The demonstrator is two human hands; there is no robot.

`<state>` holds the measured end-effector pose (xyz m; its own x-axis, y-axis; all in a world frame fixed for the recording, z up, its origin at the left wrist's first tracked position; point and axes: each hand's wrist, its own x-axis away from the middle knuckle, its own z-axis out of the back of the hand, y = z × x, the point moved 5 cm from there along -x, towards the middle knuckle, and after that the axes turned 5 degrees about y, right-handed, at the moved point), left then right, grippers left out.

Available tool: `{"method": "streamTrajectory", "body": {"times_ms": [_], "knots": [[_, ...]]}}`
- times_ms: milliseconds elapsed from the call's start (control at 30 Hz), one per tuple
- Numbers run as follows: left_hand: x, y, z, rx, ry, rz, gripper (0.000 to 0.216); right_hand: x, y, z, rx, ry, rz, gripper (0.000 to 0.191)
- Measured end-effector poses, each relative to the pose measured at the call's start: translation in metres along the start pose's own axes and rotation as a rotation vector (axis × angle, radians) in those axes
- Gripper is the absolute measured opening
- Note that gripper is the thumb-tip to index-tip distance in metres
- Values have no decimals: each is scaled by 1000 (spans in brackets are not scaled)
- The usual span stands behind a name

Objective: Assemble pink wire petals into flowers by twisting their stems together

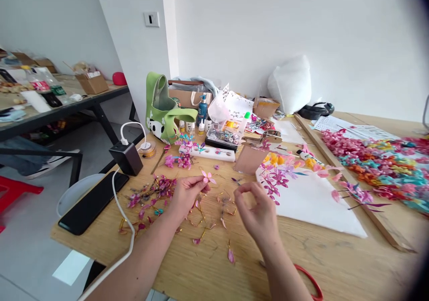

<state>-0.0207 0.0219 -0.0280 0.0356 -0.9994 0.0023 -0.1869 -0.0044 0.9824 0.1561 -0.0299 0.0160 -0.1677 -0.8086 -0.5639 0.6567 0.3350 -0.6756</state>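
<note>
Between the thumb and fingers of my left hand [187, 194] is a small pink artificial flower [208, 177], its petals spread outward. My right hand [256, 211] hovers to the right of it, thumb and forefinger curled together in a pinch; anything thin between the tips is too small to make out. Loose purple petals on gold wire stems [197, 238] lie on the wooden table under and between my hands. To the left is a pile of magenta wired petals [164, 187]. A purple flower spray [276, 176] rests on a white sheet [311, 207] beyond my right hand.
Red-handled scissors [310, 281] lie by my right forearm. A black phone [94, 202], a charger block [126, 158] and its white cable [117, 194] are at the left edge. Behind stand a green bag [162, 113] and bottles. Colourful flowers [378, 167] are heaped at right.
</note>
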Motion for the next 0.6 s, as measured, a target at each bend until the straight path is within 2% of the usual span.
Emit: {"method": "streamTrajectory", "body": {"times_ms": [100,167,367,467,600], "knots": [[0,2,1,25,1,19,24,-7,21,16,-48,47,-229,14],[1,2,0,28,-19,23,25,-10,29,20,-83,40,-310,18],[3,5,-2,18,-39,33,24,-10,37,6,-62,-138,-378,14],[0,5,2,24,-21,15,22,-9,38,4,-33,-128,-374,12],[-6,2,9,107,8,-14,18,-8,40,5,-114,-111,-420,12]]}}
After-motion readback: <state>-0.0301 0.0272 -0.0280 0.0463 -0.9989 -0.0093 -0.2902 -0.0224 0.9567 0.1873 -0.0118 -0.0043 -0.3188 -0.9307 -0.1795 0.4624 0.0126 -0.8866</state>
